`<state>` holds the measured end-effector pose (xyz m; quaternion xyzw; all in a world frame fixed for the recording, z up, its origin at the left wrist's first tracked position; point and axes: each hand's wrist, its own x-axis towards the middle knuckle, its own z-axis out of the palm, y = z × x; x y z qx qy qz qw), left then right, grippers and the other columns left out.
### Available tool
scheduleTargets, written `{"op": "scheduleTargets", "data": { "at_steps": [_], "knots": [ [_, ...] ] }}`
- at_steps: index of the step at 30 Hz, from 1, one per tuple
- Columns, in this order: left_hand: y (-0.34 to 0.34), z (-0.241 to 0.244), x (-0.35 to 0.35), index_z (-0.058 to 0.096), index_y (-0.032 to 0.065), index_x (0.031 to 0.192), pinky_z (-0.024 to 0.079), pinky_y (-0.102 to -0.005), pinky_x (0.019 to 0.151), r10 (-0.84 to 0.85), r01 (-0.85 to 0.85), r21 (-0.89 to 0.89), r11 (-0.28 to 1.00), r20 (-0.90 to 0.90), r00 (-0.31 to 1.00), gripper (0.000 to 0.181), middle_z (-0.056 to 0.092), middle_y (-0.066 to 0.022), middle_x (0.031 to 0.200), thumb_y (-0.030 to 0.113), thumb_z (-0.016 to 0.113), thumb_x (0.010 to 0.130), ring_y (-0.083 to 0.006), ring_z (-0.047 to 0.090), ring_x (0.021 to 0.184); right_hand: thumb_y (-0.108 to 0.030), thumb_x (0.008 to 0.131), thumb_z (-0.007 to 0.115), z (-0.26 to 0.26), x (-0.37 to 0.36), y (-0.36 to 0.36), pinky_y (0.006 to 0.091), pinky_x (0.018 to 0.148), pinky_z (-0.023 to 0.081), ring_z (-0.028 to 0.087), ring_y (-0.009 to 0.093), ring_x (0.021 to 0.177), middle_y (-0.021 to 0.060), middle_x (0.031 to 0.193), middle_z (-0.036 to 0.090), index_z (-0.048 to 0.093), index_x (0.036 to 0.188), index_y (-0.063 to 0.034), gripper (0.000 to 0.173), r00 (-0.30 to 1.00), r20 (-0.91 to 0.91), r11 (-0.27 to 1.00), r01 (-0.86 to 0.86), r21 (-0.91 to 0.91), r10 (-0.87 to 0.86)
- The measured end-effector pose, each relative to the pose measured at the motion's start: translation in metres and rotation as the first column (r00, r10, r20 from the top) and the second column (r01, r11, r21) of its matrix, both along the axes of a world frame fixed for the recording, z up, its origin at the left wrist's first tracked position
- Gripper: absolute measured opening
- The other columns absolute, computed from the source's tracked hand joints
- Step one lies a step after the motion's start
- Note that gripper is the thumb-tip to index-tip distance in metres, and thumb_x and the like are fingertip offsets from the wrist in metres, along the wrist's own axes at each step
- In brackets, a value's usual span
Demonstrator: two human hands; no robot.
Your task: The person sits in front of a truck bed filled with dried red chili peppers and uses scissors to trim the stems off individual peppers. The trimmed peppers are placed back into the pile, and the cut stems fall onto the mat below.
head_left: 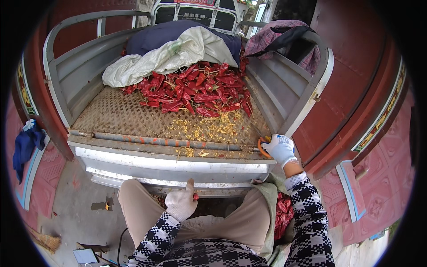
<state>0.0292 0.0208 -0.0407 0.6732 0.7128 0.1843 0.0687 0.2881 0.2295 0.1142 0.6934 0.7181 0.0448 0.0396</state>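
A heap of dried red chili peppers [200,86] lies on the rusty metal truck bed [110,106], with yellow seeds [213,126] scattered in front of it. My right hand [280,148], in a white and blue work glove, grips orange-handled scissors [263,148] at the bed's right rear corner; their blades point up and left over the bed. My left hand [181,203], in a white knit glove with a bare thumb or fingertip showing, is above my lap near the tailgate. Its fingers are curled around something small and red, probably a chili, mostly hidden.
The metal tailgate [173,167] stands close before my knees. A white woven sack [160,63] and dark cloth partly cover the heap. An open sack of red chilies [283,213] is beside my right leg. A plaid garment [283,36] hangs over the right rail; a straw broom [48,242] lies lower left.
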Motion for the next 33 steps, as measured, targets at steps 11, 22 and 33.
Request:
{"op": "scheduleTargets", "data": {
  "at_steps": [11, 22, 33],
  "knots": [
    [0.009, -0.007, -0.007, 0.059, 0.0013, 0.089, 0.054, -0.0288, 0.065, 0.250, 0.356, -0.076, 0.931, 0.843, -0.476, 0.019, 0.059, -0.0065, 0.082, -0.002, 0.063, 0.071, -0.0157, 0.061, 0.070, -0.047, 0.084, 0.061, 0.020, -0.031, 0.102, 0.0397, 0.091, 0.050, 0.064, 0.031, 0.104, 0.0155, 0.111, 0.068, 0.066, 0.114, -0.0077, 0.050, 0.990, -0.133, 0.996, -0.033, 0.078, 0.043],
    [0.012, -0.020, -0.002, 0.058, -0.0002, 0.098, 0.056, -0.0389, 0.079, 0.173, 0.375, 0.064, 0.925, 0.807, -0.565, 0.030, 0.057, -0.0084, 0.079, -0.003, 0.068, 0.070, -0.0243, 0.063, 0.078, -0.031, 0.076, 0.072, -0.035, -0.060, 0.172, 0.0385, 0.096, 0.047, 0.060, 0.032, 0.113, 0.0177, 0.122, 0.063, 0.054, 0.130, -0.0068, 0.062, 0.951, -0.308, 0.984, 0.030, 0.173, 0.025],
    [0.015, 0.005, -0.004, 0.060, 0.0049, 0.092, 0.057, -0.0446, 0.086, 0.056, 0.152, 0.118, 0.981, 0.580, -0.813, 0.016, 0.062, -0.0131, 0.108, -0.008, 0.057, 0.082, -0.0295, 0.063, 0.102, -0.018, 0.074, 0.069, -0.028, -0.067, -0.028, 0.0431, 0.077, 0.052, 0.065, 0.036, 0.085, 0.0171, 0.096, 0.067, 0.057, 0.120, -0.0089, 0.048, 0.563, -0.370, 0.663, -0.511, 0.547, 0.739]
  ]
}}
